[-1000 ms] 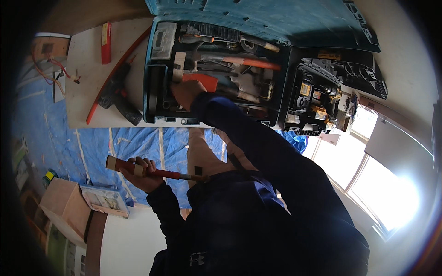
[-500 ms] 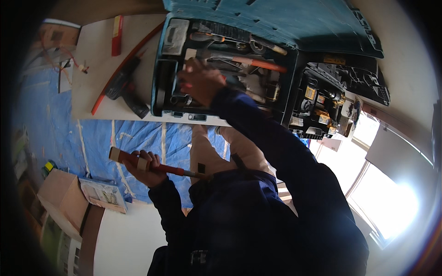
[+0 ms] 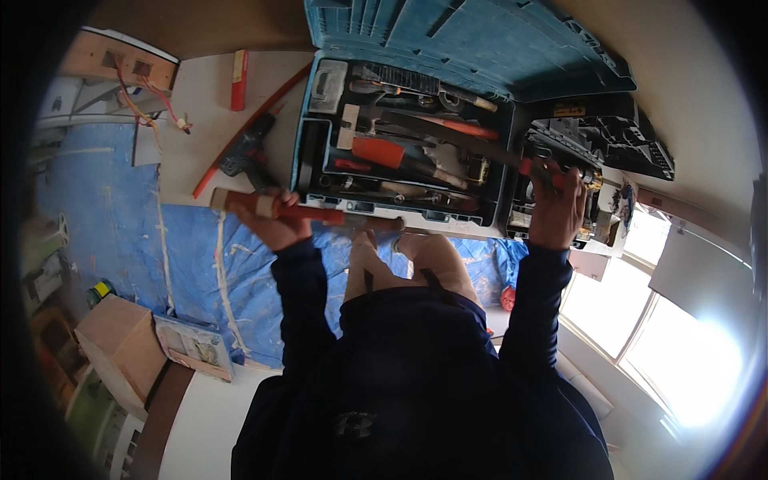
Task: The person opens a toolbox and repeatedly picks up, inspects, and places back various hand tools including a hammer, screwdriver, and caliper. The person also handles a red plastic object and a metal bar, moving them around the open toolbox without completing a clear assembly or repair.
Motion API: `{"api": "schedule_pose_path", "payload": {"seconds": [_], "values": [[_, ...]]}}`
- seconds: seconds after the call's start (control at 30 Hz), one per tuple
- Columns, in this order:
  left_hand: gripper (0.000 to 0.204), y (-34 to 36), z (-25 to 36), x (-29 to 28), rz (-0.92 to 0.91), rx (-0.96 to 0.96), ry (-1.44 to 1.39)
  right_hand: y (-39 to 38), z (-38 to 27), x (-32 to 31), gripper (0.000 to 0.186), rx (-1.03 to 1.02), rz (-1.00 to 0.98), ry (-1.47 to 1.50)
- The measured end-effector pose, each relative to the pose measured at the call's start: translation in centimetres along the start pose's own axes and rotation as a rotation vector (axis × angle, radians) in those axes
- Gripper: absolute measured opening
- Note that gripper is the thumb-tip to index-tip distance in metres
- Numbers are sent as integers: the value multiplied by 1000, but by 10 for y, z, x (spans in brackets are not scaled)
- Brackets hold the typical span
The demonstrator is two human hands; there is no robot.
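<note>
My left hand (image 3: 280,224) is closed around a long red tool (image 3: 320,214) with tan bands and a dull brownish far end; its kind is unclear. It lies roughly level before the front edge of a teal toolbox (image 3: 300,152). My right hand (image 3: 554,210) grips the red handle of a long, flat, dark tool (image 3: 464,142), its kind also unclear. That dark tool slants up to the left over the box. Below it lie an orange-headed tool (image 3: 378,152), a pale block-shaped head (image 3: 347,126) and several wooden-handled tools.
The teal lid (image 3: 472,48) stands open at the back. To the right is an open black case (image 3: 632,144) with yellow-and-black tools. A cordless drill (image 3: 250,152), a curved red strip (image 3: 220,168) and a red box (image 3: 239,80) lie left. Blue sheeting (image 3: 96,200) covers the floor.
My right hand has moved from the box's left side to its right and now holds the long dark tool. My left hand has risen towards the box's front edge with the red tool.
</note>
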State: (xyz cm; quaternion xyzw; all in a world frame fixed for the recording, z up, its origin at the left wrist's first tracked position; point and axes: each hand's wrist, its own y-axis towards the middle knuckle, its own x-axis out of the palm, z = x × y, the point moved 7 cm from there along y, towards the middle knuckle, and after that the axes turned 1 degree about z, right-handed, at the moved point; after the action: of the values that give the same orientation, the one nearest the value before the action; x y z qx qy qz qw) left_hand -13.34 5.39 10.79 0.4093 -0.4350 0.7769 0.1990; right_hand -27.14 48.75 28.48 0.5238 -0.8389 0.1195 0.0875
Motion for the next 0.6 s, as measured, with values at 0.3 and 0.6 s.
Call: {"api": "schedule_pose_path", "payload": {"seconds": [0.3,0.6], "values": [[72,-19,-84,73,-127,-45,104,-77,7,-31,16,156,-18,115],[77,-33,-104,87,-130,-98,55,-101,2,-34,21,90,45,111]]}}
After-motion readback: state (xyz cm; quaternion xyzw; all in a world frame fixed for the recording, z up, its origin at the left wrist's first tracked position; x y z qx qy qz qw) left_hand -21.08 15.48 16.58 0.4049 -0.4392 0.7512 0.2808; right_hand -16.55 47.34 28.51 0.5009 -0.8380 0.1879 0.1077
